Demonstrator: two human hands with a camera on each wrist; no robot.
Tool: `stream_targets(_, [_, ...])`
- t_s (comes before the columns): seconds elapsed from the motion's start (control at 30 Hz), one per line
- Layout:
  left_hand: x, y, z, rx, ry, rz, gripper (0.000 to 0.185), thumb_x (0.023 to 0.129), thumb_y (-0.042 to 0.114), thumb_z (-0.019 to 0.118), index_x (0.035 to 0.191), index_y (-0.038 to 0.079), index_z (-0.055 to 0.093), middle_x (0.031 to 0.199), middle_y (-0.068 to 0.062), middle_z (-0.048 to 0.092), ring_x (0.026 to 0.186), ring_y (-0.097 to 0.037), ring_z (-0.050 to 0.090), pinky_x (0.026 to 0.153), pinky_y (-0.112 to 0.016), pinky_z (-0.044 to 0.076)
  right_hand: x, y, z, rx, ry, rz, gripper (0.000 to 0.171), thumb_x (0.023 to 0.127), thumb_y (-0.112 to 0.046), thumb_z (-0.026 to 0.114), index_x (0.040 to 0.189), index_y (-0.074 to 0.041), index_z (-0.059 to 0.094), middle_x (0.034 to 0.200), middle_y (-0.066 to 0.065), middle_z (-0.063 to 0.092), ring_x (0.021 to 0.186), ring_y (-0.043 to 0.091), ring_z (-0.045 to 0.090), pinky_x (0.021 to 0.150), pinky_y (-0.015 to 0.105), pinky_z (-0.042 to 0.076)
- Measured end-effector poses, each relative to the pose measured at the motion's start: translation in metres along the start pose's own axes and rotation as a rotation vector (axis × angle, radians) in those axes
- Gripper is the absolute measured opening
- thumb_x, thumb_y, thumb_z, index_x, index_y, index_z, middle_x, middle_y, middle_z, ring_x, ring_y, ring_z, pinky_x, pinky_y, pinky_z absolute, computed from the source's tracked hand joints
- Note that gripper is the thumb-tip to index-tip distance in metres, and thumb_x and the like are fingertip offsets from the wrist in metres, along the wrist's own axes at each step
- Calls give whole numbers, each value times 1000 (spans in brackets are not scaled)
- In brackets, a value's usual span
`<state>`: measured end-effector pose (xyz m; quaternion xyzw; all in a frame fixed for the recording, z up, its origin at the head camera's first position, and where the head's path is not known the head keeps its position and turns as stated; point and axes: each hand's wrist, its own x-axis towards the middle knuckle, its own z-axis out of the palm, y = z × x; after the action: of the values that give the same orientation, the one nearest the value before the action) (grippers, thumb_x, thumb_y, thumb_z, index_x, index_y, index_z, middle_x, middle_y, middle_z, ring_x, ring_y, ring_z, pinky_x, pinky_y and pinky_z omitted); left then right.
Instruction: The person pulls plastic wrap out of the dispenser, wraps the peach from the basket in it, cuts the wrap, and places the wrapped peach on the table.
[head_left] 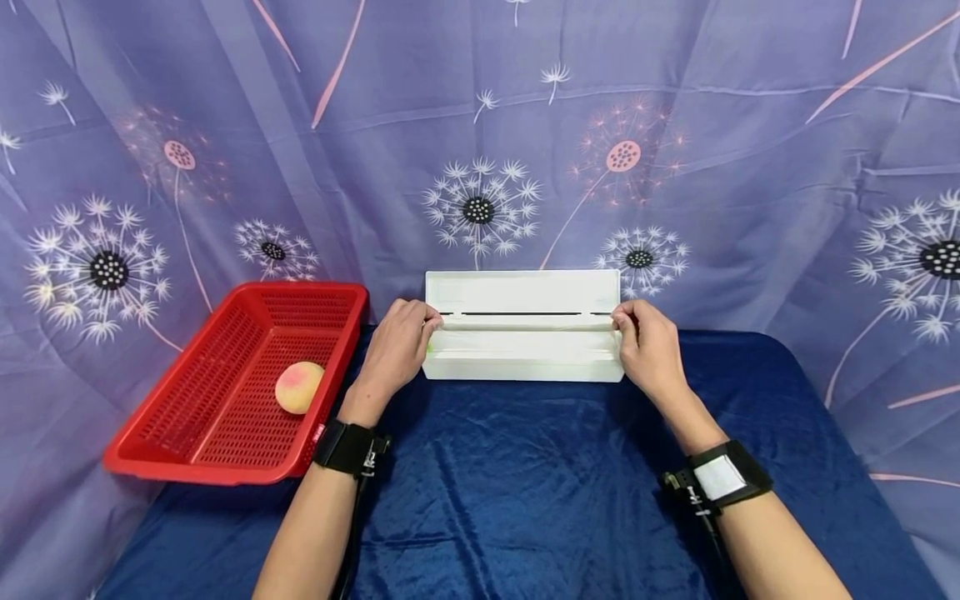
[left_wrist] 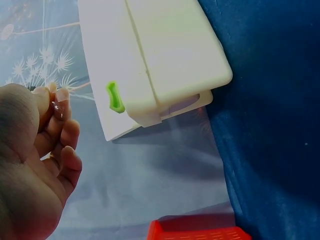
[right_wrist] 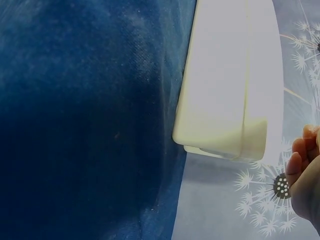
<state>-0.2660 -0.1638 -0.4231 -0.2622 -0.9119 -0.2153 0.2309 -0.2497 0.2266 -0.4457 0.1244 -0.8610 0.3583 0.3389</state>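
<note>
The head camera is looking forward and down over the table (head_left: 525,500); both wrist cameras are sitting close, sharing the white box (head_left: 523,325) (left_wrist: 165,55) (right_wrist: 230,85) with it.

A table is covered by a deep blue, velvety cloth (head_left: 525,492) whose surface is creased and catches a soft sheen. The space behind and to both sides is closed off by a hanging purple curtain (head_left: 480,125), on which white dandelion heads with dark centres, pinkish seed heads and thin pink stems are printed. Long folds are seen running across the fabric. The curtain is draped down past the table's edges. Even, diffuse light is cast over the scene, and only faint shadows are thrown on the cloth
</note>
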Motion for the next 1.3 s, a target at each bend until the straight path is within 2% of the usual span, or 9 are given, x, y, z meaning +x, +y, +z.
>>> stream_targets(0.8, [4, 1, -5, 13, -13, -14, 22, 113, 22, 53, 113, 5, 67, 101, -11, 67, 94, -31, 54, 86, -42, 46, 4, -3, -1, 9, 28, 1, 12, 105, -2, 63, 94, 0, 67, 83, 11, 68, 68, 18, 52, 66, 20, 36])
stream_targets(1.3, [5, 1, -9, 31, 30, 38, 20, 111, 21, 55, 112, 5, 68, 101, -11, 67, 93, -31, 55, 86, -43, 46, 6, -8, -3, 4, 57, -4, 12, 105, -3, 64, 95, 2, 68, 83, 13, 68, 69, 21, 56, 67, 20, 37])
